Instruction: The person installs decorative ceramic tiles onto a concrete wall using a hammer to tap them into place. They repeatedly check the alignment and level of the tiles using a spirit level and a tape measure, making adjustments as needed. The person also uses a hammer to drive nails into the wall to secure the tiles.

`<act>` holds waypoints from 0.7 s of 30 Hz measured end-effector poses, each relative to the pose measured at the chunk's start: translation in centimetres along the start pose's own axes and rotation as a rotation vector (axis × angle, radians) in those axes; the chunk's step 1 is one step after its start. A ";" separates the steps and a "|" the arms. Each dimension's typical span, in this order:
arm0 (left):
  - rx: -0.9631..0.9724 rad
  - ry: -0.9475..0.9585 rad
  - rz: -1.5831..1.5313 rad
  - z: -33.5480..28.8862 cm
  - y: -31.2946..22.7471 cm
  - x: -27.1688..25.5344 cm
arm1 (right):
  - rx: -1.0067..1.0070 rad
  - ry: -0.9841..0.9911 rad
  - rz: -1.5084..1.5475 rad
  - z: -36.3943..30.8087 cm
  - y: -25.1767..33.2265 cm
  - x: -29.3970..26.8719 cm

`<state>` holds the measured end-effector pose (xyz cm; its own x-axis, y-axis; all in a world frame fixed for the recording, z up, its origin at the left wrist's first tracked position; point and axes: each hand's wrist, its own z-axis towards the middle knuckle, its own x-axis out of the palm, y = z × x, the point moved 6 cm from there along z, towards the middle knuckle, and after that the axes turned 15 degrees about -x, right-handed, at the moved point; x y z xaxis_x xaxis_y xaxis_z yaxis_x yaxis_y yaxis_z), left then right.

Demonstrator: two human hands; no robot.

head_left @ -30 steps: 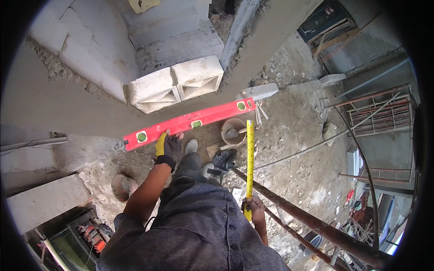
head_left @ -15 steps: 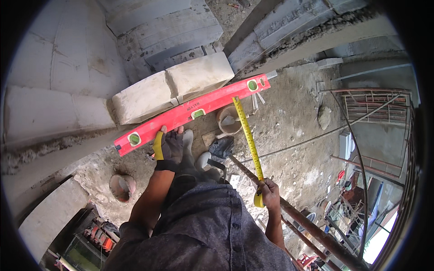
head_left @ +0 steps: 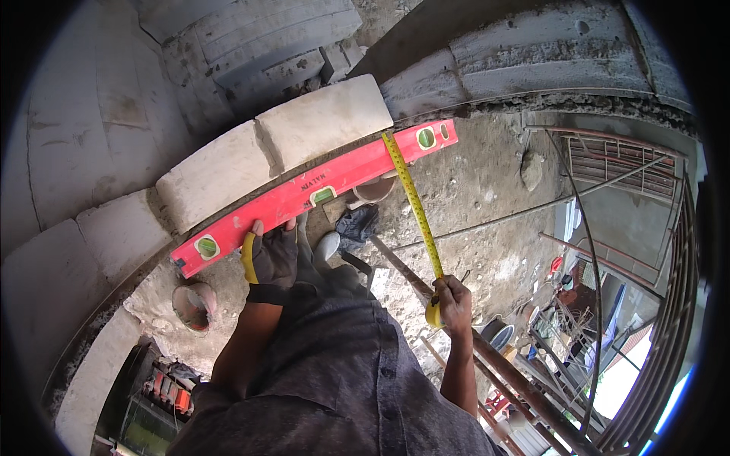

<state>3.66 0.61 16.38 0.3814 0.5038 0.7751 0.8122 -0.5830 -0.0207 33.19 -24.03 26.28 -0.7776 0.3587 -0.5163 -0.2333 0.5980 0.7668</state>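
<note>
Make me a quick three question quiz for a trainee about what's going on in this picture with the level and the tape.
1. True or false: the left hand holds the red level against the white blocks.
2. Which hand holds the yellow tape measure? A) left B) right C) neither
3. Fill in: the left hand wears a black fingerless ____.

Key:
1. True.
2. B, the right hand grips the case while the blade runs up across the level.
3. Glove.

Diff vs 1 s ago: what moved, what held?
The red spirit level went from out in front of the blocks to lying along the white block course edge. Left hand still grips it; right hand still holds the yellow tape measure stretched to the level.
</note>
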 end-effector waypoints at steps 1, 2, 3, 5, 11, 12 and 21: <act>-0.014 -0.004 0.009 -0.1 -0.2 0.0 | -0.004 0.002 -0.009 0.3 0.3 0.2; -0.027 -0.008 0.018 -0.2 -0.3 0.0 | -0.009 0.005 -0.017 0.4 0.5 0.4; -0.028 -0.015 0.025 -0.3 -0.3 0.1 | -0.024 0.005 -0.001 0.5 0.2 0.4; -0.039 -0.033 0.022 -0.2 -0.3 0.0 | -0.047 0.003 0.014 0.7 -0.1 0.3; -0.046 0.000 0.016 -0.3 -0.2 0.3 | -0.032 0.005 -0.071 1.0 0.9 0.0; -0.049 0.005 0.021 -0.3 -0.1 0.3 | -0.025 0.004 -0.066 0.9 0.6 -0.1; -0.056 -0.011 -0.069 -0.3 -0.4 -0.3 | -0.067 0.024 -0.040 -0.2 1.3 0.6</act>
<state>3.08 0.50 16.35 0.3306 0.5504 0.7667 0.8105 -0.5817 0.0681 32.31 -23.24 27.06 -0.7807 0.3178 -0.5381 -0.3023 0.5616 0.7702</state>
